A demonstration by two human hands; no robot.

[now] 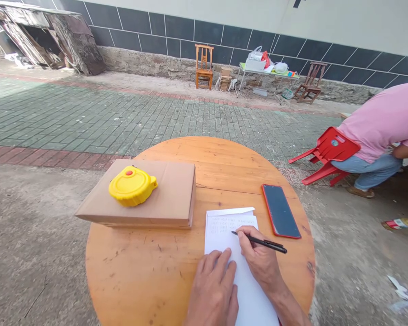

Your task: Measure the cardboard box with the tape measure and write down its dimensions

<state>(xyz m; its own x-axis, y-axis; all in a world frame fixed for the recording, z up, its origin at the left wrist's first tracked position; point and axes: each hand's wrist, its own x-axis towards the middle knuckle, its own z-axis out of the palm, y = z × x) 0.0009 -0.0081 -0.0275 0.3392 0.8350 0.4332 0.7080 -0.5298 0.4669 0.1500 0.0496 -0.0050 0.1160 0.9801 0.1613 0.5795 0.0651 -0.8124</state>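
Observation:
A black pen (265, 243) is pinched in my right hand (261, 262), its tip at the lines of handwriting on a white notepad (246, 290). My left hand (215, 287) lies flat over the pad's left edge, fingers stretched out and pointing away from me. The pad's top sheet is folded back at the far end. To the right of it rests a phone (281, 211) with a red edge and a dark screen. On the left, a yellow tape measure (132, 185) with a red button sits on a closed cardboard box (172, 185).
All this is on a round wooden table (139, 271). At the right, a person in a pink shirt (387, 122) sits on a red plastic chair (336, 147). Along the far wall stand a wooden chair (204, 68) and a folding table (275, 74) with bags on it.

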